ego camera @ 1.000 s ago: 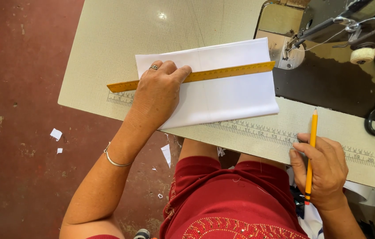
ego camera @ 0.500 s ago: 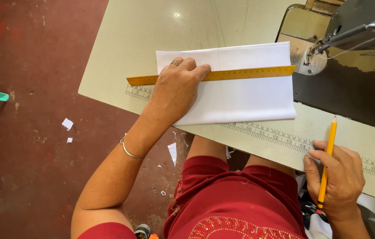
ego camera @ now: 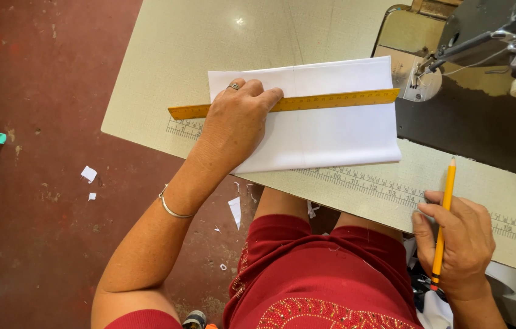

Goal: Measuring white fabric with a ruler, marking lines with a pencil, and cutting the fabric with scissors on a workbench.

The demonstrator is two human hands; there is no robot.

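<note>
On the pale surface [ego camera: 197, 42], head view: a folded white cloth [ego camera: 331, 131] lies flat, the landmark for all positions below. Across its upper half lies a yellow ruler [ego camera: 331, 100], its left end projecting past the cloth's left edge. The left hand [ego camera: 236, 122] presses flat, fingers spread, on ruler and cloth at the cloth's left end. Right of and below the cloth, the right hand [ego camera: 456, 244] rests at the surface's near edge, grasping a yellow pencil [ego camera: 444, 213]. A sewing machine [ego camera: 471, 79] stands just right of the cloth.
</note>
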